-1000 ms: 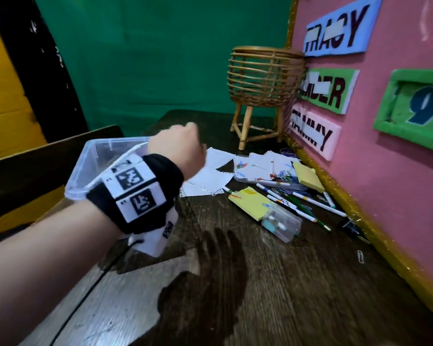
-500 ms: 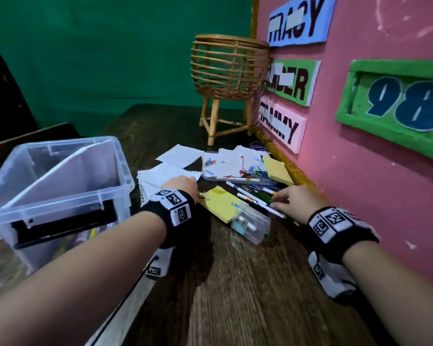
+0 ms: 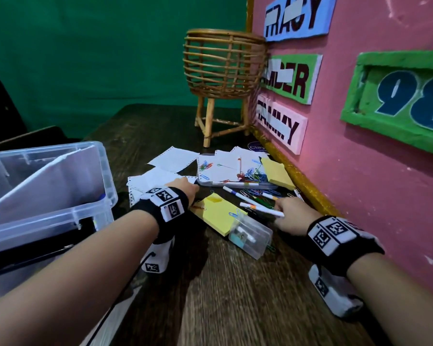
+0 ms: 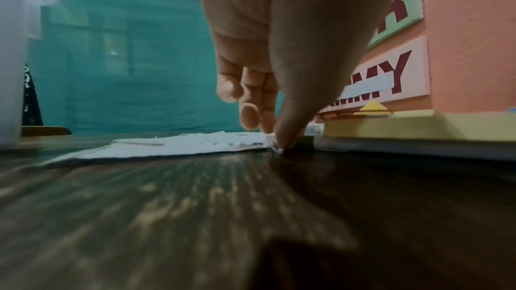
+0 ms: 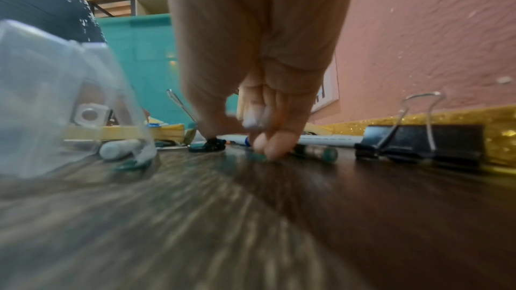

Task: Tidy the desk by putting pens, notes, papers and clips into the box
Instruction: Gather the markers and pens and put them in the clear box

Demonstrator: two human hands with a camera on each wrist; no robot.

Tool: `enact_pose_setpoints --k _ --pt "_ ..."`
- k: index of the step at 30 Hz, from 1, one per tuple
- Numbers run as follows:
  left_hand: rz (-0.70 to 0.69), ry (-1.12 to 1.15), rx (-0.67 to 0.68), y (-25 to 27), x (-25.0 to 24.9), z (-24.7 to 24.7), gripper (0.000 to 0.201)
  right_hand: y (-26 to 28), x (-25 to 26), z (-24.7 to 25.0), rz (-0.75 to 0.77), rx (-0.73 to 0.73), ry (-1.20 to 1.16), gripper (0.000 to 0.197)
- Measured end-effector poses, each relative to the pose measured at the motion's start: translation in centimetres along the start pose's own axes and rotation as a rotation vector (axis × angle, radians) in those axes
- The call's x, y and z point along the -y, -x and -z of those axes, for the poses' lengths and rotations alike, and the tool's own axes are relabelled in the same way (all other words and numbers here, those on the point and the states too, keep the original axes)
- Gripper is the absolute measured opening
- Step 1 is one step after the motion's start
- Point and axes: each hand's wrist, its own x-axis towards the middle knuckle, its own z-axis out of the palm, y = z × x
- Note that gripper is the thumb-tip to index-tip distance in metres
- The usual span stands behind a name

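Note:
My left hand (image 3: 189, 186) lies on the loose white papers (image 3: 158, 179) beside the clear box (image 3: 48, 218). In the left wrist view its thumb and fingers (image 4: 251, 114) pinch the paper's (image 4: 189, 144) near corner against the desk. My right hand (image 3: 283, 212) sits at the near end of several pens (image 3: 250, 199) by the pink wall. Its fingers (image 5: 275, 144) curl down over a white pen (image 5: 326, 140); the view is blurred. A yellow sticky pad (image 3: 218, 213) lies between the hands. Coloured paper clips (image 3: 253, 174) are strewn on more sheets.
A small clear case (image 3: 253, 236) leans on the sticky pad. A second yellow pad (image 3: 276, 173) lies by the wall. A black binder clip (image 5: 419, 140) lies right of my right hand. A wicker basket on legs (image 3: 223, 66) stands at the back. A white sheet (image 3: 48, 181) leans inside the box.
My left hand came down from beside the box onto the papers and now pinches a corner. My right hand came into view and settled on the pens.

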Motion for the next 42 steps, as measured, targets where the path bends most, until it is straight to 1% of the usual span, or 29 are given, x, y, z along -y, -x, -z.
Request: enact_pose_setpoints --k 2,5,7,9,11,12,13,15,16,17,19,23,28,33,35,37,39,41,42 --pt "-0.029 -0.023 0.009 -0.1 0.0 -0.3 0.048 0.1 0.2 0.2 -0.008 -0.032 -0.041 0.01" --pt "-0.06 -0.043 -0.003 -0.3 -0.2 -0.7 0.054 -0.1 0.2 0.1 0.023 -0.144 -0.155 0.008" --pt "-0.071 -0.035 -0.035 -0.3 -0.2 -0.7 0.051 -0.5 -0.1 0.0 0.02 -0.209 -0.184 0.013" --pt "-0.078 -0.013 -0.082 -0.3 -0.3 -0.6 0.043 -1.0 0.1 0.1 0.04 -0.211 -0.164 0.02" --pt "-0.073 0.031 -0.117 -0.2 -0.3 -0.5 0.035 -1.4 0.8 0.1 0.109 -0.21 -0.156 0.032" --pt "-0.069 0.064 -0.144 -0.2 -0.3 -0.4 0.034 -1.7 1.2 0.1 0.142 -0.201 -0.151 0.037" --pt "-0.061 0.111 -0.185 -0.2 -0.2 -0.3 0.033 -1.8 1.6 0.1 0.167 -0.174 -0.127 0.037" --pt "-0.047 0.237 -0.296 -0.2 -0.2 0.0 0.031 -2.0 2.3 0.1 0.182 -0.085 -0.057 0.025" --pt "-0.055 0.295 -0.354 -0.3 -0.2 0.1 0.03 -1.9 2.5 0.1 0.169 -0.045 -0.036 0.022" --pt "-0.073 0.346 -0.404 -0.3 -0.3 0.2 0.03 -1.8 2.6 0.1 0.142 -0.017 -0.02 0.023" --pt "-0.114 0.422 -0.468 -0.2 -0.5 0.2 0.032 -1.7 2.6 0.2 0.094 -0.008 0.0 0.026" --pt "-0.145 0.497 -0.519 -0.2 -0.7 0.1 0.04 -2.0 2.2 0.2 0.072 -0.031 -0.004 0.026" --pt "-0.134 0.525 -0.545 0.0 -0.6 0.0 0.045 -2.1 2.3 -0.1 0.065 0.024 0.008 0.021" --pt "-0.174 0.546 -0.618 0.6 -0.9 0.0 0.037 -2.1 2.2 -0.5 0.016 0.048 -0.036 0.028" --pt "-0.179 0.552 -0.617 0.4 -0.9 -0.1 0.04 -2.3 2.1 -0.7 0.004 0.067 -0.022 0.031" --pt "-0.135 0.624 -0.616 0.2 -0.9 0.0 0.046 -2.3 2.1 -0.6 -0.01 0.072 0.017 0.031" --pt "-0.08 0.718 -0.626 0.1 -0.8 0.1 0.045 -2.2 2.3 -0.3 -0.014 0.009 0.02 0.03" --pt "-0.063 0.796 -0.67 -0.1 -0.8 0.3 0.034 -2.0 2.4 0.1 0.005 -0.11 -0.081 0.029" --pt "-0.064 0.869 -0.703 -0.3 -0.7 0.6 0.027 -1.9 2.5 0.2 0.028 -0.181 -0.144 0.028"
